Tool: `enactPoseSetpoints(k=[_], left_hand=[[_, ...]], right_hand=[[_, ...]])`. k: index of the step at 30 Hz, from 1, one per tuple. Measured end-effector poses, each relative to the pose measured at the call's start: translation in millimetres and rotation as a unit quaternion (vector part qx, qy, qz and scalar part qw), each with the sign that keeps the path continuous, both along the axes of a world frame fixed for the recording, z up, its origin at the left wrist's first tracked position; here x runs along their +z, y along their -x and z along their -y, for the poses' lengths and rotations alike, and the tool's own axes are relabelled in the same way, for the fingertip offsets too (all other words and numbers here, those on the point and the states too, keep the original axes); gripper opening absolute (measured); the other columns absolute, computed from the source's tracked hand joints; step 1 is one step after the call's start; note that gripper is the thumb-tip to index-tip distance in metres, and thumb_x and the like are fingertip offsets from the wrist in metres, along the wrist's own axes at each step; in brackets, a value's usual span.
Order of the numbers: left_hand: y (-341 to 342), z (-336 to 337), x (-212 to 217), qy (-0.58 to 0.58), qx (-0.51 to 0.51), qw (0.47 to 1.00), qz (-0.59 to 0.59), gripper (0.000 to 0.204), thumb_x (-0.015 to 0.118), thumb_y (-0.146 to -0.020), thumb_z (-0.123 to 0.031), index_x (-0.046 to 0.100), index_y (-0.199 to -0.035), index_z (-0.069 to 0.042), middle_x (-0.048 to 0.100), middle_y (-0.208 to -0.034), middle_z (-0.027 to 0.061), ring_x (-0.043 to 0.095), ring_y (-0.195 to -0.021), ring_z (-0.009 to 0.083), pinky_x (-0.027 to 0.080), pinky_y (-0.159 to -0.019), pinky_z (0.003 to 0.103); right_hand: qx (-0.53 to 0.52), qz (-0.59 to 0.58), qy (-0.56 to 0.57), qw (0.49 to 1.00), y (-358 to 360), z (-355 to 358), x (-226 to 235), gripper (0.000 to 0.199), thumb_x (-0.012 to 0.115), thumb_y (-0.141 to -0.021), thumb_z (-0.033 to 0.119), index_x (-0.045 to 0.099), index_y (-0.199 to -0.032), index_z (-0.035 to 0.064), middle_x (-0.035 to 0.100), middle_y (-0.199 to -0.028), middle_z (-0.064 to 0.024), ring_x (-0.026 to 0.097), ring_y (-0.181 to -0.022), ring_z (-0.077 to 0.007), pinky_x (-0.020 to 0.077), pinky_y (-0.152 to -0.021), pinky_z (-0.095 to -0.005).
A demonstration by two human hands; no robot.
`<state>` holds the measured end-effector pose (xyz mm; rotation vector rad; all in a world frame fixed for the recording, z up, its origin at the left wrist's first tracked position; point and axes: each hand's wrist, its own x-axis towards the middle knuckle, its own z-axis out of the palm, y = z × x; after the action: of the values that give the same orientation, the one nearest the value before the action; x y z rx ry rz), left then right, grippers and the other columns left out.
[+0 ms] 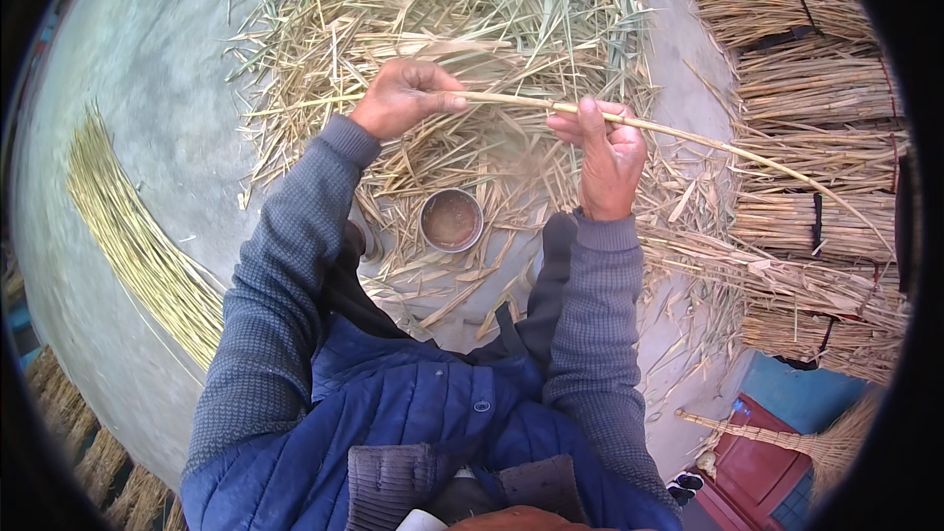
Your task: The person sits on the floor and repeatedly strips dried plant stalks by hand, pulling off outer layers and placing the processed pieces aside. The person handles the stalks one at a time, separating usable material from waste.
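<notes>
A long, thin reed stalk (511, 99) runs across in front of me, its right part bending down toward the tied bundles. My left hand (408, 98) is closed on it, thumb and fingers pinching the stalk, and a stretch of it sticks out to the left. Farther right along the stalk, my right hand (605, 147) grips it between thumb and fingers. Below both hands, a heap of dry and greenish leaf strips (423, 49) spreads over the floor. A round metal tin (451, 220) with a brownish inside stands between my knees.
Peeled yellow-green stalks (147, 246) lie in a long pile at the left. Tied stalk bundles (816, 88) are stacked along the right. A broom (787, 441) and a dark red piece of furniture (752, 462) are at the lower right. More bundles (98, 462) line the lower left.
</notes>
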<state>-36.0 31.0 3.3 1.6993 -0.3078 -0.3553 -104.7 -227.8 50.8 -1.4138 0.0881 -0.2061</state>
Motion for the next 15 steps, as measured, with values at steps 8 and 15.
enactPoseSetpoints(k=[8, 15], left_hand=[[-37.1, -69.1, 6.3, 0.277, 0.262, 0.925, 0.01, 0.014, 0.071, -0.094, -0.02, 0.066, -0.097, -0.007, 0.073, -0.085, 0.0049, 0.068, -0.083, 0.0125, 0.054, -0.081, 0.029], [-20.3, -21.4, 3.7, -0.298, 0.117, 0.823, 0.469, 0.038, 0.071, -0.087, -0.042, 0.069, -0.102, -0.007, 0.071, -0.093, 0.009, 0.061, -0.098, 0.0247, 0.044, -0.084, 0.04]], right_hand=[[-0.02, 0.003, 0.029, 0.999, 3.8, 22.5, -8.5, 0.023, 0.064, -0.099, 0.019, 0.057, -0.104, -0.0022, 0.071, -0.091, -0.017, 0.073, -0.081, -0.0218, 0.0599, -0.072, -0.0294], [0.025, 0.0, 0.068, 0.997, -0.6, 0.1, -20.3, 0.015, 0.063, -0.099, 0.012, 0.057, -0.103, -0.0015, 0.07, -0.092, -0.0129, 0.072, -0.083, -0.0182, 0.0585, -0.076, -0.0273]])
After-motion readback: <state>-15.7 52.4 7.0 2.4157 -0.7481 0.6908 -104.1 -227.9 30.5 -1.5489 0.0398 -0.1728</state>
